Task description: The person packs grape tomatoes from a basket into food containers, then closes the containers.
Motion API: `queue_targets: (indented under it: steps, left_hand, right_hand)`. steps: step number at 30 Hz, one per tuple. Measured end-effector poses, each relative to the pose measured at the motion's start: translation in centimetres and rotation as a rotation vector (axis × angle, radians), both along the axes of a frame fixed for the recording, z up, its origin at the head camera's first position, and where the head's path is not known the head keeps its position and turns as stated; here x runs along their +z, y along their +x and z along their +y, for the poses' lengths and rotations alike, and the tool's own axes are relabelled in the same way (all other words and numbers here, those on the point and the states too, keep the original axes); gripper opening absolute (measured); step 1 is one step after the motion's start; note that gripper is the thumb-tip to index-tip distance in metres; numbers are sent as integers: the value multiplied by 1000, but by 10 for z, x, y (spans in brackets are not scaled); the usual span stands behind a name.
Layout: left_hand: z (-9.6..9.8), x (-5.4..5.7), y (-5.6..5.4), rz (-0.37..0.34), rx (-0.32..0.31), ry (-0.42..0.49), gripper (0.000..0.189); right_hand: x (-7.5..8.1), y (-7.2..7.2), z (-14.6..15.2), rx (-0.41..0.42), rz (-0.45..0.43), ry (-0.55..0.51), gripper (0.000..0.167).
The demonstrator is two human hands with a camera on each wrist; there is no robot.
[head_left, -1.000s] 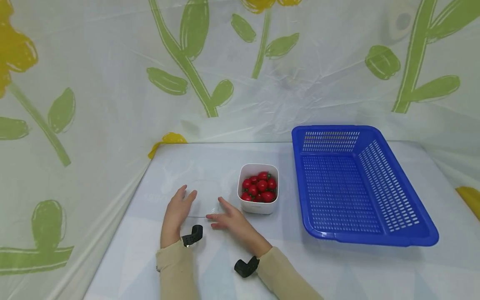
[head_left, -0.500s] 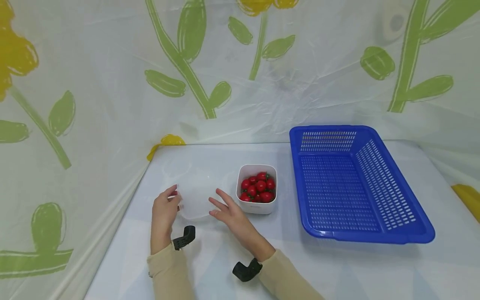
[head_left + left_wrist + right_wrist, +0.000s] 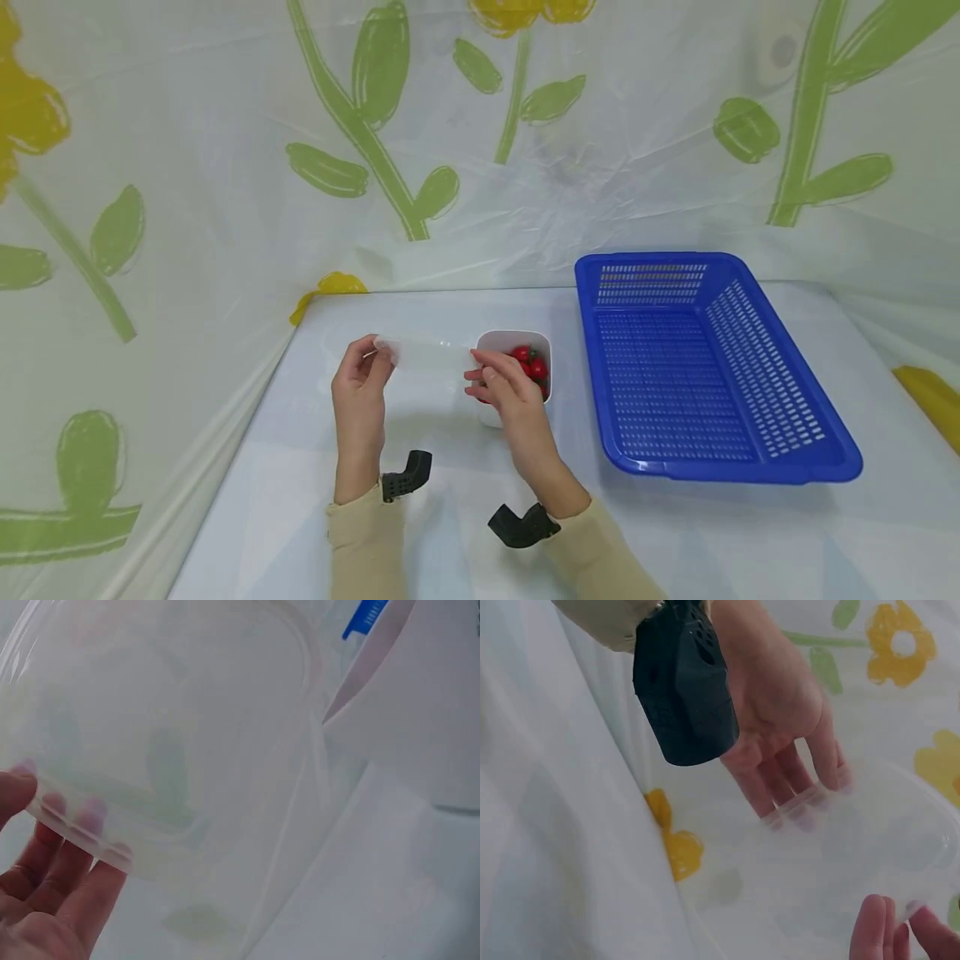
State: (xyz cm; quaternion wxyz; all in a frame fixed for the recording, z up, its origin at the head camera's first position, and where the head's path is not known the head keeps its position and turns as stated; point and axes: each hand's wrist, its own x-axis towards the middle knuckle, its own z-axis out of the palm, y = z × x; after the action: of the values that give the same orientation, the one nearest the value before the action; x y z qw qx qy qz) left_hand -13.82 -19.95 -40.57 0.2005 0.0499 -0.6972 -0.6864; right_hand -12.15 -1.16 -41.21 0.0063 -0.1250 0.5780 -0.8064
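Observation:
A thin, see-through plastic lid (image 3: 427, 362) is held up tilted over the table between both hands. My left hand (image 3: 362, 387) pinches its left edge; in the left wrist view the thumb lies on one face of the lid (image 3: 225, 727) and the fingertips show through it from behind. At the opposite edge is my right hand (image 3: 517, 408), its thumb and fingers on either side of the rim in the right wrist view. Behind that hand stands a white square tub (image 3: 489, 337) of red cherry tomatoes (image 3: 537, 367), partly hidden by the fingers.
A large blue plastic basket (image 3: 678, 375) stands right of the tub, on the white-covered table (image 3: 450, 517). A flower-printed cloth (image 3: 225, 167) hangs behind and along the left side.
The lid has come up off the table and is tilted upright. My left hand has closed on its edge and risen; my right hand has moved right, in front of the tub.

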Motion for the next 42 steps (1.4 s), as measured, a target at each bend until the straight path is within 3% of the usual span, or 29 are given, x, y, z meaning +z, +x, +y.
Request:
queue_targets:
  steps: [3, 7, 14, 20, 24, 29, 37, 42]
  left_hand:
    - [12, 8, 4, 71, -82, 18, 20]
    - [26, 16, 8, 115, -213, 5, 19]
    - [41, 6, 1, 121, -410, 64, 13]
    - [51, -9, -4, 106, -533, 88, 13]
    - [54, -18, -5, 109, -558, 52, 21]
    - [56, -24, -6, 103, -530, -19, 37]
    - [67, -30, -10, 64, -493, -40, 36]
    - [73, -36, -15, 94, -505, -93, 40]
  right_hand:
    - [1, -3, 10, -33, -47, -18, 32]
    - [-1, -5, 22, -108, -73, 25, 30]
    - [-8, -8, 36, -262, -74, 147, 25]
    - [-20, -14, 41, -391, 25, 254, 17]
    - [-30, -17, 39, -451, 89, 384, 27]
    - [-38, -19, 34, -465, 113, 464, 37]
    - [-23, -9, 30, -406, 62, 443, 47]
    - [-40, -18, 35, -373, 8, 444, 54]
